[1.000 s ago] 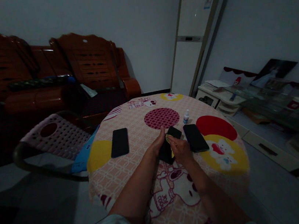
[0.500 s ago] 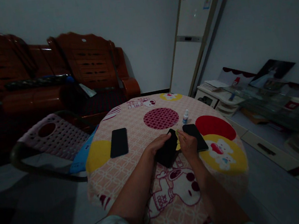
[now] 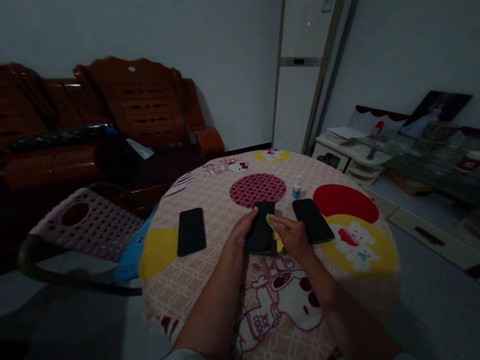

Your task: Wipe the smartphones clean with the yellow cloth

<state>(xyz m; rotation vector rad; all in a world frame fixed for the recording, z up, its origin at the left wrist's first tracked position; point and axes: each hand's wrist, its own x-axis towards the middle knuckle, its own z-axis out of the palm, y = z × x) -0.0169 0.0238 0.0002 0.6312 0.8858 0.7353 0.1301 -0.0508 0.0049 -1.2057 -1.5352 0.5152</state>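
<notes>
From the head camera we see our left hand (image 3: 242,234) grasping a black phone (image 3: 262,233) by its left edge, holding it flat over the middle of the round table (image 3: 221,302). Our right hand (image 3: 291,235) has its fingers pinched on a small yellow-green cloth (image 3: 272,223) pressed against the phone's right side. The phone lies dark side up between the two hands, just above the red dotted circle's near rim on the patterned cover.

As for progress, we judge the wiping of this phone to be under way, not finished: the cloth sits at one edge only. Two more black phones lie flat on the table, one to the left (image 3: 190,231) well apart from our hands, one to the right (image 3: 312,220) just beside the right hand; whether they have been cleaned we cannot tell. A small white bottle (image 3: 297,187) stands upright beyond the right phone.

For room, the near half of the table is open, while the right phone and bottle crowd our right hand. The table's edge falls away on every side; a pink perforated chair (image 3: 89,220) stands near its left edge.
</notes>
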